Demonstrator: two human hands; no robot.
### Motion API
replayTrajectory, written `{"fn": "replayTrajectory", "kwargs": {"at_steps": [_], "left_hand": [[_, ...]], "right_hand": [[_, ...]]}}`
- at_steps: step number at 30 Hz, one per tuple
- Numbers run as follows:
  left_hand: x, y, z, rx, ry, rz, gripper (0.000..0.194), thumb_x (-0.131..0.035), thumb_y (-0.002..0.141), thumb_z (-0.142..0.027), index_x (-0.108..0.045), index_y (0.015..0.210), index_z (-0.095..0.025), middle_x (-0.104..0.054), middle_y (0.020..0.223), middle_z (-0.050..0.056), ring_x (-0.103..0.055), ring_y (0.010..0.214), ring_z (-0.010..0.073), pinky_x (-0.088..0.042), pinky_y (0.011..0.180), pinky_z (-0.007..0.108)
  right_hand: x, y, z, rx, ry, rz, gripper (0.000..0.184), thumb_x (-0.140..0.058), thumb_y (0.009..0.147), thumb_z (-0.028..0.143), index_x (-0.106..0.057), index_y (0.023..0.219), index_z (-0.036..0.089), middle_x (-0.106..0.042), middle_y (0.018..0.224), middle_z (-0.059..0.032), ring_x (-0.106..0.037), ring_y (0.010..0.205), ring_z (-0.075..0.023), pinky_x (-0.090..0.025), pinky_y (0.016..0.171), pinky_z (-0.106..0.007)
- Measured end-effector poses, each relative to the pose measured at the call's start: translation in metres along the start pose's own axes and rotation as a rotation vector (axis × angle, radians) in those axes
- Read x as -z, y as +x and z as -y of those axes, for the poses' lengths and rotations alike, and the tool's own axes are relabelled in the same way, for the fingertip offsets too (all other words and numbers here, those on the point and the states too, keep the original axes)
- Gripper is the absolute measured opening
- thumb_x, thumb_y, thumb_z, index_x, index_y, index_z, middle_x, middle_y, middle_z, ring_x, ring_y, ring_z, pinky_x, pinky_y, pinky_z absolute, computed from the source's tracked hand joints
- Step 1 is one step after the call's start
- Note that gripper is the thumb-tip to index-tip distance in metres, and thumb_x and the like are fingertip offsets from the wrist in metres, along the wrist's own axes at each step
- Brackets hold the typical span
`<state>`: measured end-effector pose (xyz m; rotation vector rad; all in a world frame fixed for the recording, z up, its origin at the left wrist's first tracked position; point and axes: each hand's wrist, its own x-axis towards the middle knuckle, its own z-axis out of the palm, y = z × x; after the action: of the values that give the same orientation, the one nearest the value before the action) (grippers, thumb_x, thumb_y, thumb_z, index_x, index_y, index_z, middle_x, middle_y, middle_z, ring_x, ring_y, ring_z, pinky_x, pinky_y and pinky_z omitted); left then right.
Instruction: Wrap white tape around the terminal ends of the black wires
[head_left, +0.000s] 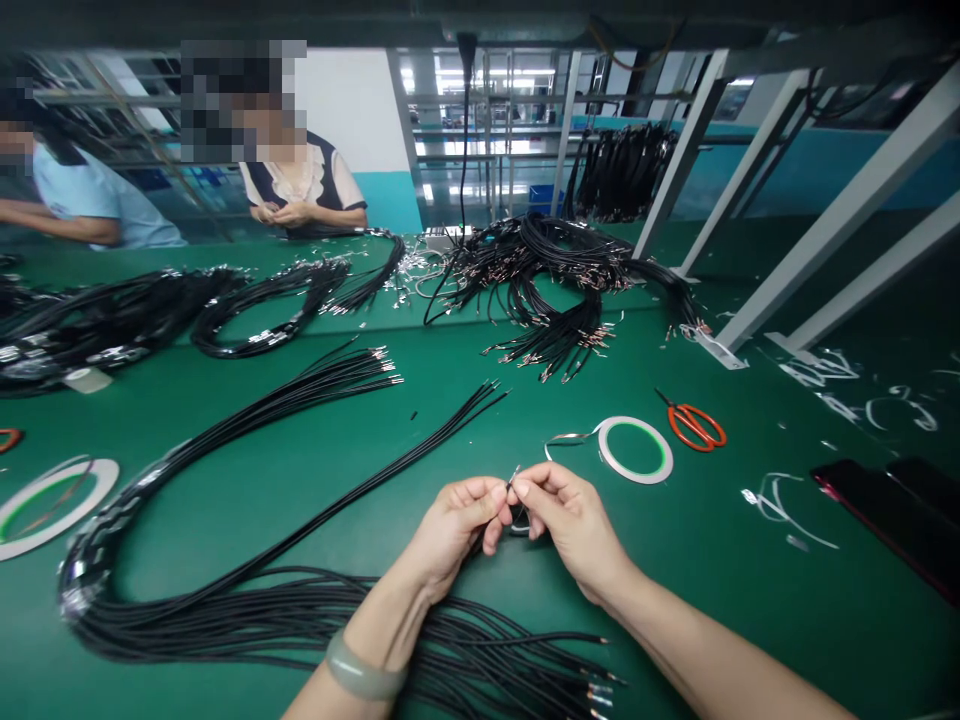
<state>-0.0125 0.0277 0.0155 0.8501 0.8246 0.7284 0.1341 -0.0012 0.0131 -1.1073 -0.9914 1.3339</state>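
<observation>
My left hand pinches the end of a black cable, its tip pointing up between my thumb and fingers. Close against it, my right hand has its thumb and forefinger closed at the same cable end. What exactly the right fingertips grip is too small to make out. Beneath my left forearm runs a bundle of black cables, which curves round at the left. Some of its ends lie at the lower right, others fan out farther back. A roll of tape with a loose end lies beyond my right hand.
Orange-handled scissors lie right of the roll. Another roll is at the left. Coiled cables and a cable pile line the back. Metal posts rise at the right, near a dark phone-like object. Two people sit across.
</observation>
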Motion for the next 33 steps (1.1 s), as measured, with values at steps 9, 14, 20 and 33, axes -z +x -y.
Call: {"fn": "replayTrajectory", "kwargs": {"at_steps": [9, 14, 20, 33], "left_hand": [[-0.005, 0.004, 0.006, -0.090, 0.269, -0.092, 0.027, -0.073, 0.071, -0.038, -0.070, 0.079, -0.012, -0.064, 0.055, 0.002, -0.054, 0.046, 0.0098, -0.044, 0.051, 0.020], [-0.007, 0.002, 0.012, -0.319, 0.582, -0.234, 0.020, -0.069, 0.075, -0.034, -0.074, 0.081, -0.016, -0.061, 0.065, 0.003, -0.056, 0.054, 0.0121, -0.043, 0.052, 0.022], [-0.010, -0.002, 0.010, -0.580, 0.834, -0.286, 0.009, -0.067, 0.078, -0.024, -0.075, 0.079, -0.021, -0.058, 0.066, 0.002, -0.052, 0.059, 0.0137, -0.039, 0.055, 0.022], [-0.008, -0.001, 0.012, -0.423, 0.683, -0.300, 0.015, -0.065, 0.079, -0.028, -0.073, 0.081, -0.016, -0.056, 0.062, 0.000, -0.052, 0.051, 0.0102, -0.041, 0.048, 0.021]], "right_hand": [[0.019, 0.014, -0.005, 0.038, -0.029, -0.203, 0.027, -0.057, 0.085, 0.045, -0.058, 0.091, 0.018, -0.068, 0.081, -0.0029, -0.041, 0.040, -0.0062, -0.038, 0.040, -0.020], [0.026, 0.016, -0.005, 0.045, -0.099, -0.164, 0.021, -0.056, 0.087, 0.039, -0.054, 0.094, 0.019, -0.066, 0.075, 0.0006, -0.045, 0.041, -0.0067, -0.033, 0.041, -0.019], [0.023, 0.012, -0.002, 0.027, -0.117, -0.074, 0.021, -0.057, 0.086, 0.038, -0.053, 0.096, 0.020, -0.057, 0.065, 0.0064, -0.045, 0.043, -0.0081, -0.035, 0.047, -0.022], [0.021, 0.012, -0.005, 0.056, -0.033, 0.093, 0.026, -0.065, 0.082, 0.024, -0.050, 0.103, 0.022, -0.058, 0.078, 0.0023, -0.054, 0.069, -0.0116, -0.041, 0.063, -0.024]]}}
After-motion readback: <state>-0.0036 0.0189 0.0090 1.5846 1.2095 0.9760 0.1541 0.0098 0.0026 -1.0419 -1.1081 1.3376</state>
